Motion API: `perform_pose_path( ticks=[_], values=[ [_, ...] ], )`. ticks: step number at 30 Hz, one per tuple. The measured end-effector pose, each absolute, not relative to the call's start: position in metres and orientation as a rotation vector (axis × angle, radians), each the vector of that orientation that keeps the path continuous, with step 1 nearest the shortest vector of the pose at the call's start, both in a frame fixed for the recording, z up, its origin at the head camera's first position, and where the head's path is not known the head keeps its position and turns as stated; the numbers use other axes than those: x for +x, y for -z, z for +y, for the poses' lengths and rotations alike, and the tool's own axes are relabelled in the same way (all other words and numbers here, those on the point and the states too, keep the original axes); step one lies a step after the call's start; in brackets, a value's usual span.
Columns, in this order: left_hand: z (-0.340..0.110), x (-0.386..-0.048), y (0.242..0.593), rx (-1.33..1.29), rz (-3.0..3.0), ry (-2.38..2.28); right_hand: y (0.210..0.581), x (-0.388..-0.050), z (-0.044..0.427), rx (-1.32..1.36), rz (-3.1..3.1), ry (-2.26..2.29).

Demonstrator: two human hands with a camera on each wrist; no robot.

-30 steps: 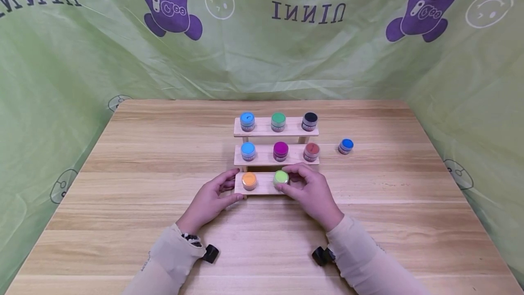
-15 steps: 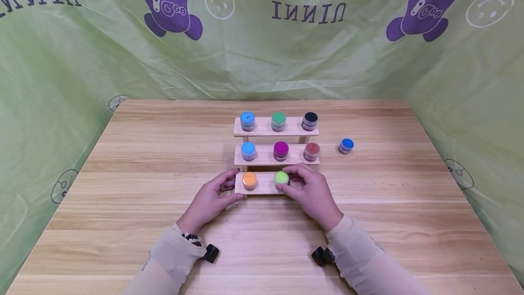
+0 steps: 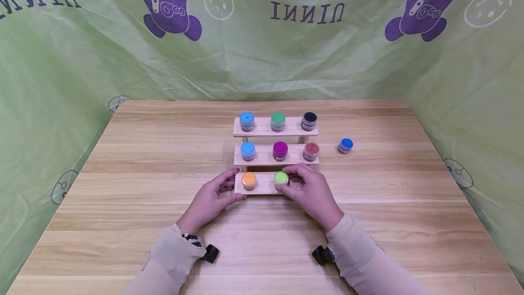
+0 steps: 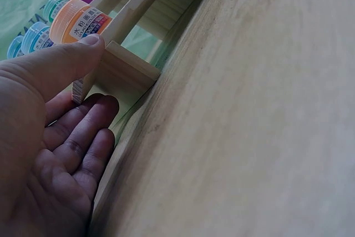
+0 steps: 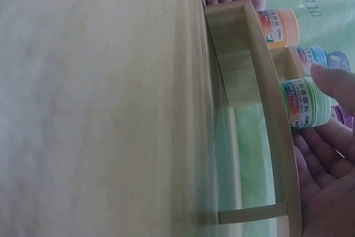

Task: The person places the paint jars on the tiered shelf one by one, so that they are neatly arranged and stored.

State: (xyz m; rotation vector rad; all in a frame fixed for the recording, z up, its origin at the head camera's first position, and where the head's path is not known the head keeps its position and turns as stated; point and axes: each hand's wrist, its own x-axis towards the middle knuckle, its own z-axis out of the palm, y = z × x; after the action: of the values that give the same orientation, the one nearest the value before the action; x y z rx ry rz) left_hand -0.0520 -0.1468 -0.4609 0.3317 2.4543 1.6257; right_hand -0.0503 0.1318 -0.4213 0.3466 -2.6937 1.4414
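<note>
A three-tier wooden display rack stands on the table, with small paint jars on its tiers. My left hand holds the left end of the bottom tier, thumb at the front edge and fingers behind, as the left wrist view shows. With thumb and fingers my right hand pinches a light green paint jar, which sits upright in the middle of that tier. In the right wrist view, the jar stands on the board between thumb and fingers. An orange jar sits at the tier's left.
On the middle tier are light blue, magenta and reddish-brown jars. Blue, green and black jars occupy the top tier. A dark blue jar stands on the table right of the rack.
</note>
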Motion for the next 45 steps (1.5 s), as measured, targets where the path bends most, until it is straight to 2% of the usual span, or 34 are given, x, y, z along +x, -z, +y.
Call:
perform_pose_path(
  ticks=[9, 18, 25, 45],
  values=[
    [-0.147, -0.052, 0.460, 0.335, 2.458, -1.627, 0.419, -0.052, 0.136, 0.375, -2.742, -1.431],
    [-0.147, -0.052, 0.462, 0.331, 2.462, -1.621, 0.412, -0.055, 0.145, 0.387, -2.795, -1.664],
    [-0.147, -0.053, 0.463, 0.331, 2.458, -1.631, 0.412, -0.059, 0.152, 0.497, -2.781, -1.778],
    [-0.147, -0.052, 0.462, 0.338, 2.470, -1.623, 0.400, -0.060, 0.170, 0.613, -2.738, -1.759]
  ],
)
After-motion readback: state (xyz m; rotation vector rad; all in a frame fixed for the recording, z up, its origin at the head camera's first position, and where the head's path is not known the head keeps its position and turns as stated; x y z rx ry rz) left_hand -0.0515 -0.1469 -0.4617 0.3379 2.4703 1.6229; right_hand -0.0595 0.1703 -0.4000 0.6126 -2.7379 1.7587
